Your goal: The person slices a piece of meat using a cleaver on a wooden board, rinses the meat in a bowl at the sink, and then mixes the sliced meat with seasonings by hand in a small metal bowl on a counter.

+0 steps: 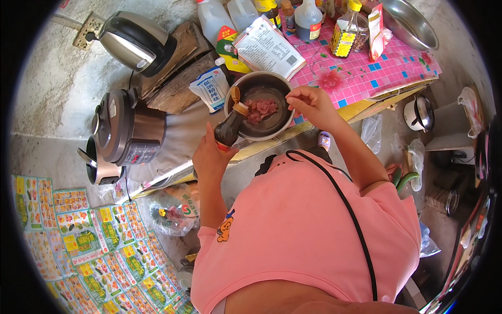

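My left hand (213, 153) is wrapped around a dark glass sauce bottle (227, 129). Its brown flip cap stands up, and the neck leans over the left rim of a stainless steel bowl (282, 127). Inside the bowl lies a small heap of chopped raw meat (261, 110). At the opposite rim, my right hand (311, 106) has its thumb and fingers curled over the edge. No stream of sauce is visible. A white and blue packet (211, 88) with writing lies close to the bowl's left side.
Behind the bowl are a silver-backed pouch (270, 47) and several seasoning bottles (345, 33). A steel basin (411, 23) sits at the back right. An electric pressure cooker (131, 125) and an electric kettle (135, 43) stand left. Cucumbers (406, 180) lie low at right.
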Motion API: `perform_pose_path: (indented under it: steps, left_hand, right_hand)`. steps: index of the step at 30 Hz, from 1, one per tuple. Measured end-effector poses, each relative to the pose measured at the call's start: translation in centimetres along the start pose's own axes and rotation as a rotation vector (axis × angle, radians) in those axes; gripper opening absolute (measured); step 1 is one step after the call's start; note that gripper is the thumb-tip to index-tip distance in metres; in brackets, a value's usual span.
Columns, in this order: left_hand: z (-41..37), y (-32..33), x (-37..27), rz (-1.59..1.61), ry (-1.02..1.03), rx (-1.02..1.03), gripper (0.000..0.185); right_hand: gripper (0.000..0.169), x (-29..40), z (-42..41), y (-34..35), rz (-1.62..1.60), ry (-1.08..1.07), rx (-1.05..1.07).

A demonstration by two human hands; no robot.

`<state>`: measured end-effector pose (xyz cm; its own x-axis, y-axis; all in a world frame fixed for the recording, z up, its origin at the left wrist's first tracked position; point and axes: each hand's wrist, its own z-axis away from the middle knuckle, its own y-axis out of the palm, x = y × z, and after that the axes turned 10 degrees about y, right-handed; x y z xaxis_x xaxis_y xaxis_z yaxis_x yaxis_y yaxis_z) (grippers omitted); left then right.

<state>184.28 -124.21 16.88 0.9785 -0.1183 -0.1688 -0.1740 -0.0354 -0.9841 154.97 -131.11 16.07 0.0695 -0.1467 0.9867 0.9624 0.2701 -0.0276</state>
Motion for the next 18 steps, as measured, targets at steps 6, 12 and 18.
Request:
perform_pose_path:
  steps: [6, 12, 18]
  left_hand:
    - [0.03, -0.09, -0.11, 0.006, -0.019, 0.021, 0.101]
    - [-0.08, -0.23, -0.26, -0.004, -0.028, 0.037, 0.102]
    - [-0.1, -0.22, -0.14, 0.017, -0.038, 0.029, 0.102]
  right_hand:
    - [0.018, -0.06, 0.0, 0.06, 0.003, 0.005, 0.007]
    - [0.018, -0.28, 0.16, -0.19, -0.007, -0.012, 0.003]
    - [0.019, -0.54, -0.36, 0.08, 0.042, -0.026, 0.001]
